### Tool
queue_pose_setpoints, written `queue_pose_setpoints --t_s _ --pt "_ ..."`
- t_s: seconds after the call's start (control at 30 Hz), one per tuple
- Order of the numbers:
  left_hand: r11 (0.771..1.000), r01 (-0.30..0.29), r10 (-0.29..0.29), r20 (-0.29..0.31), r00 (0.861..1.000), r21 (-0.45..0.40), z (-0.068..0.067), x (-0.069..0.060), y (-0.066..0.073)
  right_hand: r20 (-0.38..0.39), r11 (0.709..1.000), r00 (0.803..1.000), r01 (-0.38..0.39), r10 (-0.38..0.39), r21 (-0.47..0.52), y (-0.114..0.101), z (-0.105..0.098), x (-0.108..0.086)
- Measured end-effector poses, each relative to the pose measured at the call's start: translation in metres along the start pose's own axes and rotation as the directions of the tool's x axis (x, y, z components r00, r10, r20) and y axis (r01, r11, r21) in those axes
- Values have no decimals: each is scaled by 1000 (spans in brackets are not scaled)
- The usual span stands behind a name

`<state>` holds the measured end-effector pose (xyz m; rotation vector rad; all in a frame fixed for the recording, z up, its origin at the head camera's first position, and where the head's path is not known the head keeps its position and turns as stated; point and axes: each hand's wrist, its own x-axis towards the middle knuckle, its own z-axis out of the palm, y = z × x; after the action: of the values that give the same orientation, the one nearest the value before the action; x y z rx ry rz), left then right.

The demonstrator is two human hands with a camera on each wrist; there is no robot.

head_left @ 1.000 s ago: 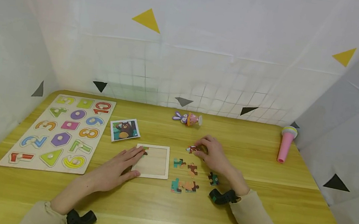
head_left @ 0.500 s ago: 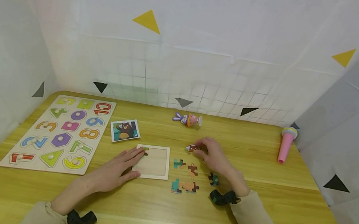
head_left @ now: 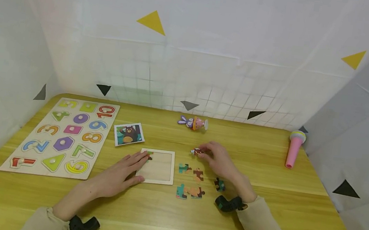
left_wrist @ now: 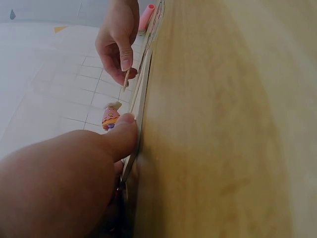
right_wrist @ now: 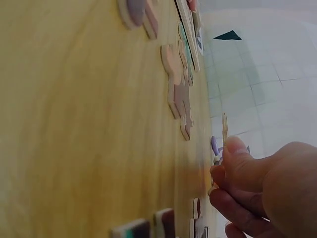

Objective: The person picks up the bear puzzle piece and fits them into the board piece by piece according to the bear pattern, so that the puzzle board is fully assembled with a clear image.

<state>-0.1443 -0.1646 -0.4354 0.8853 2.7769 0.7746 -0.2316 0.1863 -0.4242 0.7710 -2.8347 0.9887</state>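
Puzzle tray (head_left: 172,169) sits mid-frame, one piece (head_left: 150,156) visible in its upper left corner. Your left hand (head_left: 118,176) rests on it, fingers extended; your right hand (head_left: 218,160) pinches a bear-face piece (head_left: 196,152). At least five loose pieces (head_left: 198,174), right of centre, apparently remain to be fitted.

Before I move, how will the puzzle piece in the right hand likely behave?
The puzzle piece probably stays stiff: it juts out straight from the right hand in the right wrist view. It's likely light, being thin and small. It may pivot, since only one end seems held.
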Motion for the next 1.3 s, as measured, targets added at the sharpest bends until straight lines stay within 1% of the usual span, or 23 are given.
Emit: queue_pose_setpoints --t_s 0.2,0.47,0.67,0.77,0.9,0.97,1.07,1.2,1.3 --pt "1000 -10 10 -6 1000 0 1 0 0 13 1000 1000 7 -7 -5 0 2 0" --pt "1000 -16 16 -5 1000 -1 1 2 -1 29 1000 1000 -6 6 -4 -4 1 0" --pt "1000 -12 12 -3 1000 -5 0 1 0 34 999 999 13 -11 -38 -10 5 4" --pt "1000 -10 10 -3 1000 -12 0 1 0 57 999 998 42 -40 -30 -17 10 8" --pt "1000 -13 13 -3 1000 -18 0 1 0 63 996 994 91 -92 17 -32 16 12" --pt "1000 -12 12 -2 1000 -9 0 1 0 62 993 992 113 -114 21 -39 19 15" --pt "1000 -13 13 -2 1000 0 1 2 -1 65 989 986 151 -150 3 -49 25 19" --pt "1000 -9 9 0 1000 2 1 2 -1 85 986 983 168 -166 -16 -60 32 25" --pt "1000 -3 3 2 1000 2 1 2 -2 101 988 983 156 -153 -14 -67 36 30"
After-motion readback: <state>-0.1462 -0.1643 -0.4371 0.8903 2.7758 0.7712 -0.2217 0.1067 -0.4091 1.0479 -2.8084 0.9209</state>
